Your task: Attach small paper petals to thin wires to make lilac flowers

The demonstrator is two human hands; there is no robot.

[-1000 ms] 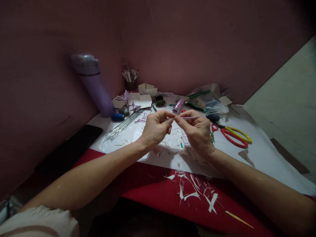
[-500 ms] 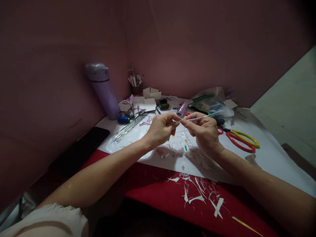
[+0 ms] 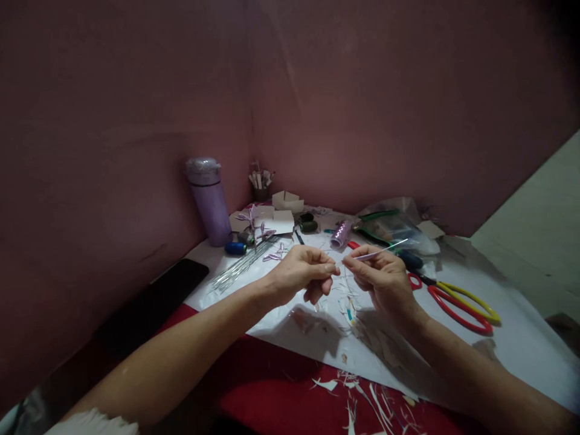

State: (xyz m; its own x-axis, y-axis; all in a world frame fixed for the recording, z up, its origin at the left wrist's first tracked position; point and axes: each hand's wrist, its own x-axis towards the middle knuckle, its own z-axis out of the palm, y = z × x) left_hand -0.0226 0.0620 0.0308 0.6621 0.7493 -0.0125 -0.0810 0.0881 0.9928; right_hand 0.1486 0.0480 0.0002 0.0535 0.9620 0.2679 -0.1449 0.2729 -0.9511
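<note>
Pinched in my right hand (image 3: 380, 275) is a thin wire (image 3: 393, 246), pale purple near my fingers and bare silvery at its far tip, pointing up to the right. My left hand (image 3: 306, 275) is closed at thumb and forefinger just left of it, a small gap apart; what it pinches is too fine to make out. Both hands are above the white sheet (image 3: 281, 332). Beyond my left hand lie small purple petal shapes (image 3: 274, 254) and a bundle of thin metal wires (image 3: 242, 266). A shiny purple spool (image 3: 341, 234) lies just behind my hands.
Red-and-yellow-handled scissors (image 3: 466, 305) lie to the right, near green-handled pliers (image 3: 374, 226) and a plastic bag (image 3: 419, 238). At left are a purple bottle (image 3: 211, 208), a blue thread spool (image 3: 236, 248) and a black phone-like slab (image 3: 167, 290). Paper scraps (image 3: 371, 402) litter the red cloth (image 3: 263, 374).
The view has tilted up, so everything sits lower. My fingertips, which were touching, have moved slightly apart, and the wire stays in my right hand.
</note>
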